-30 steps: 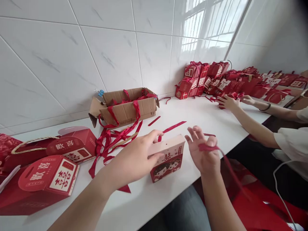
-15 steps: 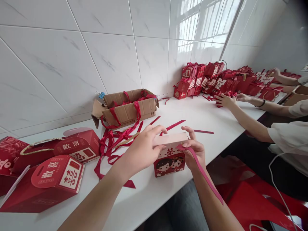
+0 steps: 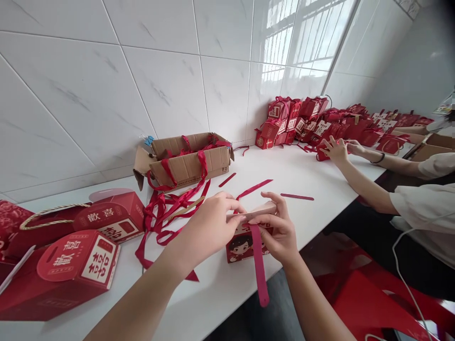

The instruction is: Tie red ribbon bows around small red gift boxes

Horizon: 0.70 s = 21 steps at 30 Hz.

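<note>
While both hands work close together, the head view shows the left hand (image 3: 209, 220) gripping the small box (image 3: 240, 250) narrowly by its top edge, thumb against fingers. The right hand (image 3: 282, 237) pinches a red ribbon (image 3: 260, 270) at that edge, its free end hanging down the printed front. The box stands upright beneath both grips, on the white table (image 3: 302, 222).

Good practice here, in my judgement: steady the box lightly from the left—thin card would dent under a hard squeeze—and keep the ribbon flat and untwisted, pressed near the edge.

The ribbon is a smooth, limp strip with a rounded end; the box is slim, straight-sided card. Beyond the left grip lie tangled ribbons (image 3: 156, 218), partly spilling from an open corrugated carton (image 3: 192, 170). Further left of that grip sits a larger red box (image 3: 95, 258)—glossy, slant-sided. Far right of the right grip, a co-worker's hands (image 3: 336, 151) handle another red item.
</note>
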Each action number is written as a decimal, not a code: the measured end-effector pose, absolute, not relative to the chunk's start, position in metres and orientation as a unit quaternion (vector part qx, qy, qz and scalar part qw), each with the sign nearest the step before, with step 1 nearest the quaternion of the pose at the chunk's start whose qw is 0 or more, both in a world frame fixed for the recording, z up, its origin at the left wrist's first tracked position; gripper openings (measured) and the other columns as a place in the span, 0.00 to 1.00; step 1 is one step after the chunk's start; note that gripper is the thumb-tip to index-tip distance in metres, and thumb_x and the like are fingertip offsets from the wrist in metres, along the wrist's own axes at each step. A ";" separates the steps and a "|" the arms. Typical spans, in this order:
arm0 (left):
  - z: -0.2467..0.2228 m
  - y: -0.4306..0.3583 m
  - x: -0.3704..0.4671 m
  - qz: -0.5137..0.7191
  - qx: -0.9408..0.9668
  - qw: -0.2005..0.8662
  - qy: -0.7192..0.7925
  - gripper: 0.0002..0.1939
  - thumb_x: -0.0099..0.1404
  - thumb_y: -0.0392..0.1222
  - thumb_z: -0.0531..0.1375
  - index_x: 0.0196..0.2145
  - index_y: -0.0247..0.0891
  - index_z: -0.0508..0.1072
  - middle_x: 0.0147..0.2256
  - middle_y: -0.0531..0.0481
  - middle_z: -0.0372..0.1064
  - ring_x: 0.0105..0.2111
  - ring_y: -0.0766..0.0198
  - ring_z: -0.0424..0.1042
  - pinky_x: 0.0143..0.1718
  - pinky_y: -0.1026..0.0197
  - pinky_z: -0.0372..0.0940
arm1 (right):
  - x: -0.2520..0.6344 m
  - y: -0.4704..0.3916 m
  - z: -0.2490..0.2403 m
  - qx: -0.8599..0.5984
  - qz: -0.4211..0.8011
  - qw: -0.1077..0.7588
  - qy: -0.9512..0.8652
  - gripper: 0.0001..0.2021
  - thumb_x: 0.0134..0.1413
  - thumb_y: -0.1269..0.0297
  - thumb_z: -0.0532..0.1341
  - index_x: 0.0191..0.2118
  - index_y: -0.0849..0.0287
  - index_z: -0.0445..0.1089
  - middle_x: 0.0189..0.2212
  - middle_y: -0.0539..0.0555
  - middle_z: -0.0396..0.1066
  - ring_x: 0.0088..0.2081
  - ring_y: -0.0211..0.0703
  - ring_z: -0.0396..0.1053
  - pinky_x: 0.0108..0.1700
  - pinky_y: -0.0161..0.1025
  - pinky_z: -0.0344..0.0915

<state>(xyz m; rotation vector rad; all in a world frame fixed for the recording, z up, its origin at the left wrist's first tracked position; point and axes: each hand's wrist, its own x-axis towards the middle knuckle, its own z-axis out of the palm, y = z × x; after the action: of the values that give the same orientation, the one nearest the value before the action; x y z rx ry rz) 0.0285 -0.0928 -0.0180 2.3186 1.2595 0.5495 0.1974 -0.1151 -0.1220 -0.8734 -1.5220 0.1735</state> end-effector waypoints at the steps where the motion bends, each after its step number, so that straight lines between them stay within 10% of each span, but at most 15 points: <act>1: -0.019 -0.093 0.028 0.195 0.841 0.217 0.455 0.12 0.63 0.45 0.54 0.34 0.46 0.77 0.46 0.52 0.70 0.35 0.61 0.73 0.30 0.63 0.64 | 0.197 -0.115 -0.123 -0.388 0.054 0.634 -0.667 0.08 0.53 0.72 0.60 0.32 0.53 0.75 0.50 0.57 0.62 0.58 0.56 0.58 0.46 0.50 0.66; 8: -0.013 -0.094 0.029 0.163 0.857 0.206 0.444 0.12 0.64 0.41 0.52 0.32 0.44 0.77 0.33 0.52 0.74 0.33 0.60 0.72 0.29 0.63 0.61 | 0.195 -0.112 -0.126 -0.389 0.036 0.642 -0.660 0.09 0.53 0.74 0.59 0.34 0.52 0.73 0.52 0.56 0.61 0.57 0.56 0.59 0.44 0.50 0.65; 14: -0.010 -0.095 0.029 0.152 0.882 0.179 0.408 0.13 0.63 0.37 0.52 0.32 0.43 0.77 0.32 0.51 0.74 0.32 0.61 0.70 0.25 0.64 0.55 | 0.197 -0.114 -0.129 -0.331 0.222 0.681 -0.615 0.12 0.54 0.74 0.59 0.42 0.52 0.64 0.52 0.57 0.58 0.33 0.37 0.68 0.28 0.37 0.66; 21: -0.014 -0.097 0.030 0.155 0.890 0.148 0.402 0.13 0.63 0.37 0.52 0.31 0.44 0.77 0.28 0.53 0.72 0.27 0.65 0.67 0.24 0.64 0.51 | 0.205 -0.115 -0.130 -0.337 0.176 0.642 -0.666 0.14 0.52 0.75 0.61 0.43 0.51 0.66 0.50 0.56 0.60 0.52 0.46 0.63 0.41 0.40 0.68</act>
<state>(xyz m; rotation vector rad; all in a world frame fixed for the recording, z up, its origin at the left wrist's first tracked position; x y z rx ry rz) 0.0299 -0.0967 -0.0144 2.5614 1.1553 0.4452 0.2046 -0.1150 -0.1300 -0.7689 -1.5175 0.4018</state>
